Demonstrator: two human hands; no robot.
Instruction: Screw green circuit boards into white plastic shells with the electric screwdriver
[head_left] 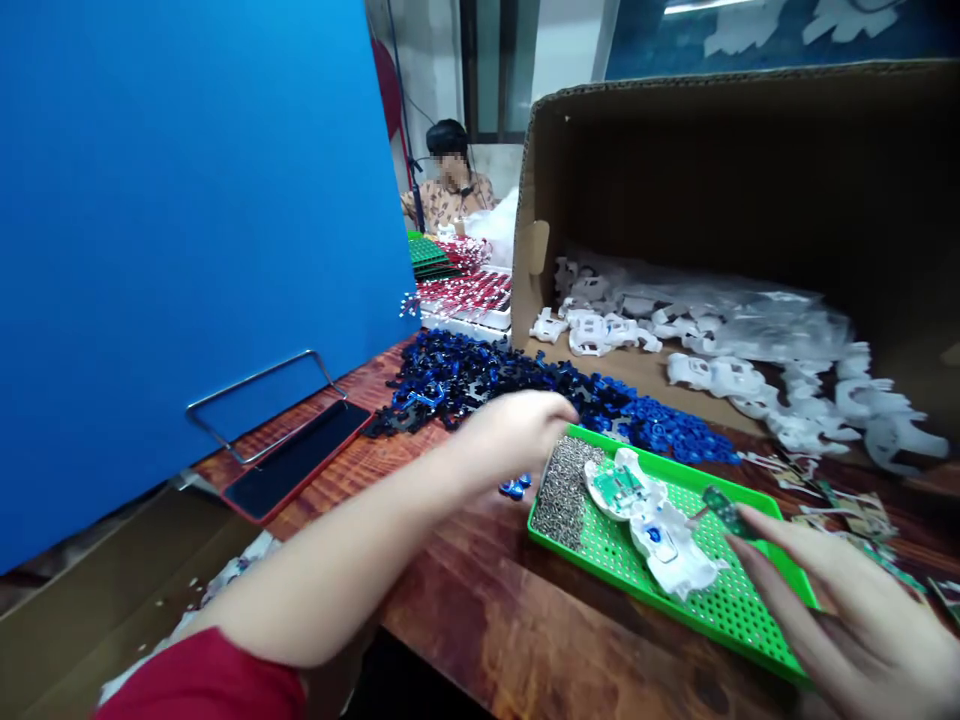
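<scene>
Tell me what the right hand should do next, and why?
Maybe bring the little green board to the nearer half of the white shell: the right hand pinches that board just beside it, while another green board already sits in the farther half.

Lower right: tray (pixel 675 609) on tabletop (pixel 480 625); screws (pixel 561 495) in its left end, opened shell (pixel 694 562) mid-tray. Behind, centre: heap of parts (pixel 517 378). Upper right: carton (pixel 720 170), mouldings (pixel 731 378) inside. Upper left: upright panel (pixel 187 200).
</scene>
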